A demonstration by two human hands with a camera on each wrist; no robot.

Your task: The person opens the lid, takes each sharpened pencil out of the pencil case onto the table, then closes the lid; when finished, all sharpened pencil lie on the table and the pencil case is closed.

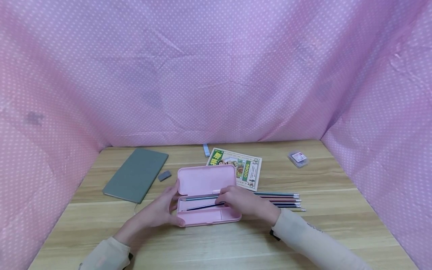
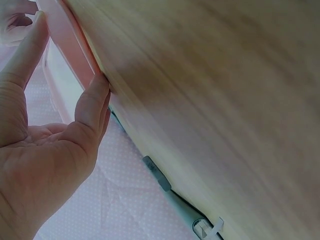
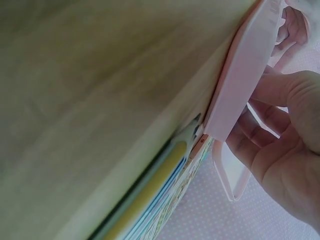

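A pink pencil case [image 1: 202, 216] lies on the table with its lid [image 1: 206, 180] raised. My left hand [image 1: 160, 205] holds the case's left end, thumb at the front and fingers behind; the left wrist view shows this hand [image 2: 55, 155] against the pink wall [image 2: 80, 45]. My right hand [image 1: 237, 200] reaches in over the right side, its fingertips around the end of a dark pencil [image 1: 204, 206]. A teal pencil [image 1: 199, 198] lies behind that one. In the right wrist view the fingers [image 3: 270, 120] dip past the case's edge, hiding their tips.
Several pencils [image 1: 287, 200] lie right of the case, partly behind my right arm. A printed booklet [image 1: 251, 168] sits behind the lid. Left are a grey eraser [image 1: 164, 175] and a green notebook [image 1: 136, 174]. A small clear box [image 1: 298, 159] stands at back right, a pale blue strip [image 1: 206, 150] at the back.
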